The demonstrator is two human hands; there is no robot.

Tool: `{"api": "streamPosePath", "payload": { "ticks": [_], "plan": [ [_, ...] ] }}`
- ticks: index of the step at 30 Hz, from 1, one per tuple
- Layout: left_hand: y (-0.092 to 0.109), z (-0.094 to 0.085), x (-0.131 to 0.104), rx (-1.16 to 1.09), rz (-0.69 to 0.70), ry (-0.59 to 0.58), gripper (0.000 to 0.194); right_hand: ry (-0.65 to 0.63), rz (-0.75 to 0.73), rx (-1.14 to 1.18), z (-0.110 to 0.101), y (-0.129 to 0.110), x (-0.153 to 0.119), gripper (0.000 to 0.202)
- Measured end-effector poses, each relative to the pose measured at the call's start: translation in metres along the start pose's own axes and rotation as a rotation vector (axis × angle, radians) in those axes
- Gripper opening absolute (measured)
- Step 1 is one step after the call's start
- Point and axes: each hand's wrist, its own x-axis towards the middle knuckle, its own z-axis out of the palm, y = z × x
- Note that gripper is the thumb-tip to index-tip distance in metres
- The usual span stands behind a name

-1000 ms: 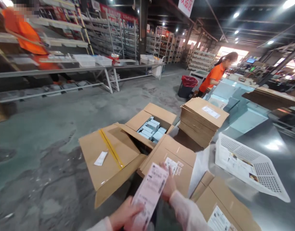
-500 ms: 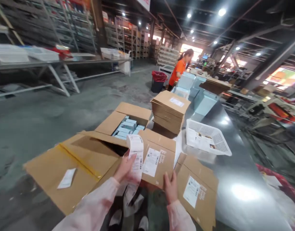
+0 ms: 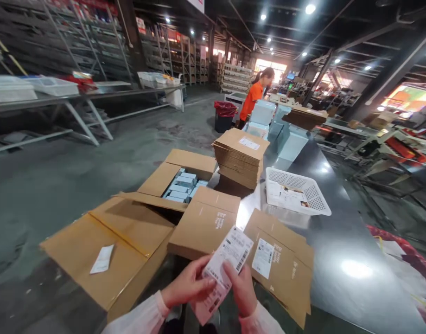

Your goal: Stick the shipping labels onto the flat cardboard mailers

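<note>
Both my hands hold a printed strip of shipping labels [image 3: 235,246] above the table's near edge. My left hand [image 3: 190,284] grips its left side, thumb on top. My right hand [image 3: 243,288] pinches the right side, its thumb pressed on the printed face. Just beyond lies a stack of flattened cardboard boxes [image 3: 206,211], with no label showing on the top one. To the right is another pile of flattened cardboard boxes [image 3: 292,269], the top one bearing a white shipping label [image 3: 263,258].
An open carton [image 3: 153,178] holds small light-blue boxes [image 3: 181,185]; a paper slip [image 3: 102,259] lies on its flap. Behind stand a tall cardboard stack [image 3: 238,155] and a white basket [image 3: 298,192] with papers. A person in orange [image 3: 251,99] stands farther back.
My right hand has left the cardboard and joined my left on the label strip, which is now lower and flatter. The labelled box has gone from the middle stack, exposing an unlabelled one.
</note>
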Motion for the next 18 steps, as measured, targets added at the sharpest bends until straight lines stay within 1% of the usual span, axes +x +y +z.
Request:
{"api": "streamPosePath", "payload": {
  "ticks": [1, 2, 3, 4, 5, 7, 8, 10, 12, 13, 14, 15, 16, 17, 18],
  "plan": [
    [-0.001, -0.003, 0.001, -0.02, 0.008, 0.04, 0.065, 0.002, -0.004, -0.002, 0.016, 0.0, 0.0, 0.055],
    [-0.001, -0.007, 0.003, -0.046, 0.013, 0.11, 0.064, -0.027, 0.002, -0.036, 0.026, 0.001, 0.001, 0.053],
    [-0.002, -0.011, 0.005, -0.07, 0.011, 0.196, 0.061, -0.076, 0.008, -0.087, 0.031, 0.001, 0.002, 0.052],
    [-0.004, -0.014, 0.008, -0.079, 0.004, 0.279, 0.056, -0.117, 0.009, -0.14, 0.032, 0.001, 0.006, 0.053],
    [-0.006, -0.017, 0.01, -0.075, -0.006, 0.345, 0.051, -0.122, 0.003, -0.186, 0.031, -0.001, 0.011, 0.055],
    [-0.015, -0.021, 0.014, -0.051, -0.023, 0.427, 0.047, -0.063, -0.022, -0.267, 0.025, -0.007, 0.024, 0.055],
    [-0.021, -0.021, 0.015, -0.033, -0.015, 0.473, 0.046, -0.048, -0.038, -0.31, 0.023, -0.01, 0.031, 0.053],
    [-0.033, -0.021, 0.018, -0.002, 0.024, 0.577, 0.046, -0.095, -0.052, -0.409, 0.02, -0.016, 0.044, 0.046],
    [-0.044, -0.023, 0.023, 0.021, 0.066, 0.703, 0.05, -0.153, -0.051, -0.476, 0.021, -0.013, 0.056, 0.042],
    [-0.047, -0.025, 0.026, 0.025, 0.079, 0.748, 0.052, -0.154, -0.064, -0.484, 0.023, -0.009, 0.064, 0.041],
    [-0.05, -0.028, 0.03, 0.011, 0.085, 0.756, 0.052, -0.14, -0.094, -0.496, 0.024, -0.003, 0.074, 0.041],
    [-0.053, -0.033, 0.034, -0.02, 0.084, 0.725, 0.05, -0.111, -0.137, -0.52, 0.026, 0.003, 0.088, 0.039],
    [-0.056, -0.039, 0.037, -0.062, 0.068, 0.666, 0.048, -0.073, -0.19, -0.556, 0.028, 0.01, 0.104, 0.037],
    [-0.06, -0.046, 0.04, -0.109, 0.038, 0.582, 0.049, -0.021, -0.244, -0.6, 0.03, 0.017, 0.124, 0.035],
    [-0.065, -0.053, 0.041, -0.152, -0.002, 0.497, 0.054, 0.039, -0.287, -0.646, 0.032, 0.022, 0.145, 0.034]
  ]
}}
